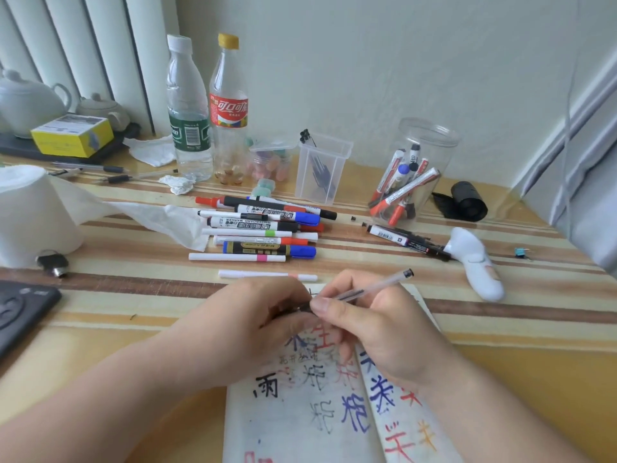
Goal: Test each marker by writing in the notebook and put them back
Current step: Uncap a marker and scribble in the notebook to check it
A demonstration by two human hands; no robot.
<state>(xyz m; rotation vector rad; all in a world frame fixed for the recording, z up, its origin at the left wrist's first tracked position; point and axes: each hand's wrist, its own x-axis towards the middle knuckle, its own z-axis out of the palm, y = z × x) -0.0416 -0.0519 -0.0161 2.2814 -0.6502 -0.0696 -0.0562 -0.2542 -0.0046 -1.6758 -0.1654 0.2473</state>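
Striped table [133, 295], two bottles [188, 105], perhaps eleven markers [260, 225], one pen [374, 287]

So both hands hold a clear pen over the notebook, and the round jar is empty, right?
No. The head view shows the round jar holding several markers. The left hand and right hand do hold the clear pen over the notebook.
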